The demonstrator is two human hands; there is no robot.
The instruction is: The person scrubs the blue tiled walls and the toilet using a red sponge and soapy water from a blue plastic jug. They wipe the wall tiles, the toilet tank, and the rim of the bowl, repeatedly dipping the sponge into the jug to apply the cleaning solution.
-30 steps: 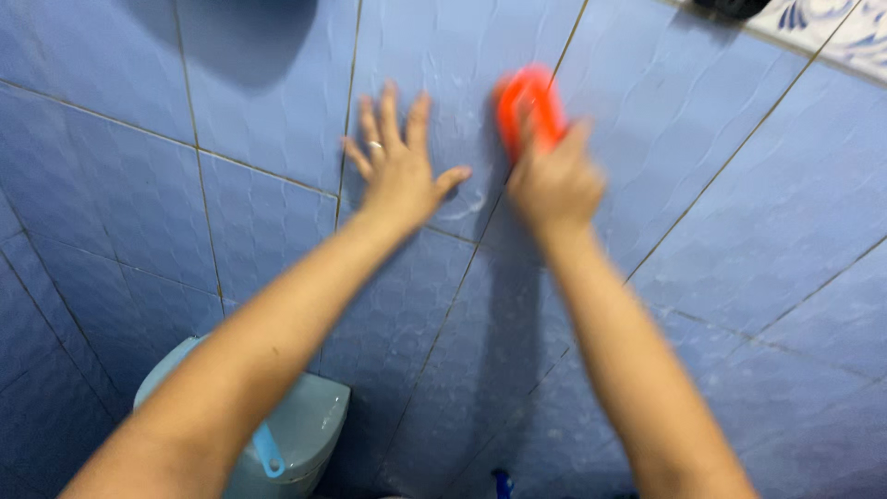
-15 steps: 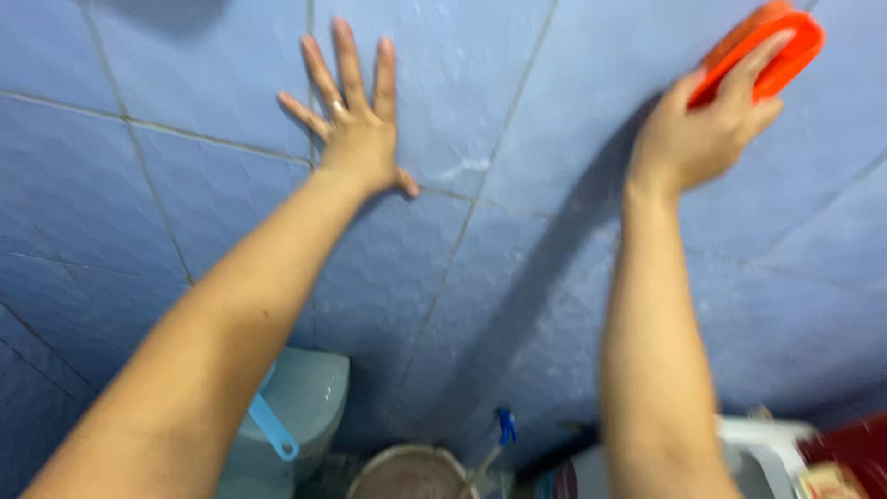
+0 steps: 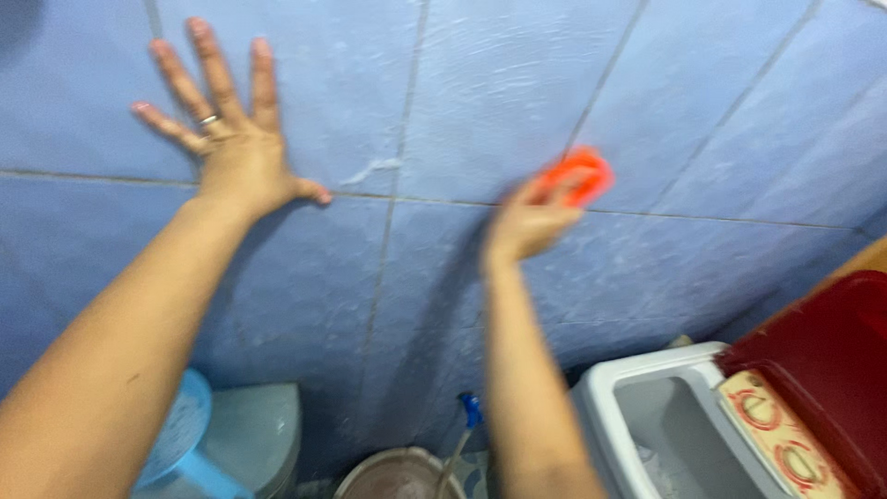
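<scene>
Orange plastic scrub brush (image 3: 577, 176) is gripped in the right hand (image 3: 531, 222), pressed on the blue tiled wall (image 3: 499, 83) near a grout line, right of centre. Left hand (image 3: 226, 139) lies flat on the wall, fingers spread wide, holding nothing. For good scrubbing, I think, firm even pressure along the grout is needed. Below stand a white washing machine (image 3: 610, 397) and a round metal bucket (image 3: 397, 476).

Pretty clearly a home bathroom or wash area. The whole wall (image 3: 480, 83) is glossy blue ceramic tile with thin grout lines and looks wet and streaky. Down low there's a pale grey-green toilet tank (image 3: 254, 434) with a light blue plastic dipper (image 3: 180, 444) on it, a round metal bucket (image 3: 397, 473), and a white twin-tub washing machine with a dark red lid (image 3: 739, 416).
</scene>
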